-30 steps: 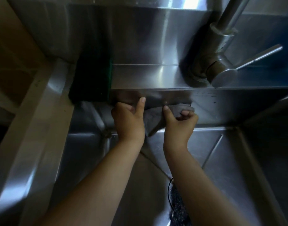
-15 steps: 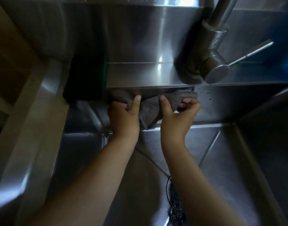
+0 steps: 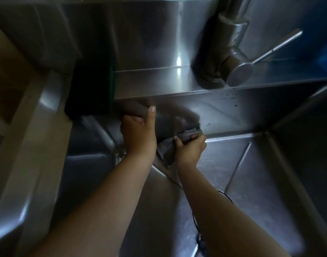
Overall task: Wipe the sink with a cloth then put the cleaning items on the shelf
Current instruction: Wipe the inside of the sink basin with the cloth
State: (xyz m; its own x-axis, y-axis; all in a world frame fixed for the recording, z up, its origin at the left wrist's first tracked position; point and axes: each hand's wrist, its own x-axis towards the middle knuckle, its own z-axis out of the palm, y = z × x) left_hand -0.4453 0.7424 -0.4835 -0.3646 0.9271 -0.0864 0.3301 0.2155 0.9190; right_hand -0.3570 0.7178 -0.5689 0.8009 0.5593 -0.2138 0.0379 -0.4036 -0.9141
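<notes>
R hand (image 3: 191,147) has dropped from under the ledge to the foot of the sink (image 3: 233,115) back wall, fingers curled round a bunched end of the grey cloth (image 3: 166,153). L hand (image 3: 138,134), up and left of it, pinches the other end, thumb raised. Dark sponge (image 3: 88,89) sits just above-left of L hand; faucet (image 3: 233,58) well above R hand.
</notes>
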